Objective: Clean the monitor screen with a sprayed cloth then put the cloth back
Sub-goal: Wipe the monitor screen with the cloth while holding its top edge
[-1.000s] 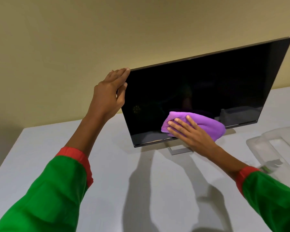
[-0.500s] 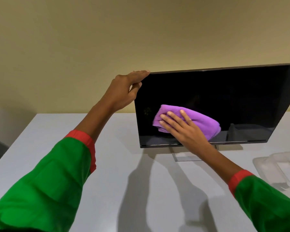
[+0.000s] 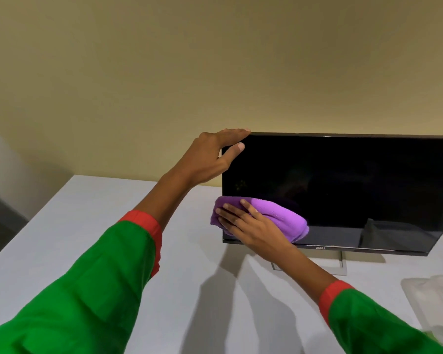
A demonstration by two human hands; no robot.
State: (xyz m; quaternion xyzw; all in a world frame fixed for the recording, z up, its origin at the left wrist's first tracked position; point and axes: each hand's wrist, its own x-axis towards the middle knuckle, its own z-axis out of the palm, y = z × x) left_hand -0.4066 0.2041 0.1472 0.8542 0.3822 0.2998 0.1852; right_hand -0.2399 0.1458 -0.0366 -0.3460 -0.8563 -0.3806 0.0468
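1. Risk, tipping: the monitor (image 3: pixel 343 190) stands on a thin open-frame stand (image 3: pixel 340 264) on the white surface (image 3: pixel 113 226). A hard push from the wiping hand low on the panel could rock or slide it backward toward the wall; the top-corner hold looks like the only brace against that.
2. Risk, cloth slipping: the purple cloth (image 3: pixel 274 215) overhangs the screen's lower-left edge. Another stroke leftward would likely carry it off the glass, bunching it or dropping it onto the surface.
3. Risk, smearing: the right hand's fingertips reach past the cloth's upper edge, close to the glass. Whether they touch the glass cannot be told; if they do, prints are likely.
4. Left hand (image 3: pixel 210 159) grip: partly closed over the monitor's top-left corner, fingers flat along the top edge, thumb on the front face.
5. Right hand (image 3: pixel 251 226) grip: open, fingers spread flat, pressing the cloth against the lower-left screen; a press, not a pinch.
6. A clear plastic tray (image 3: pixel 425 290) sits at right, well apart from the cloth; probably where it goes back.
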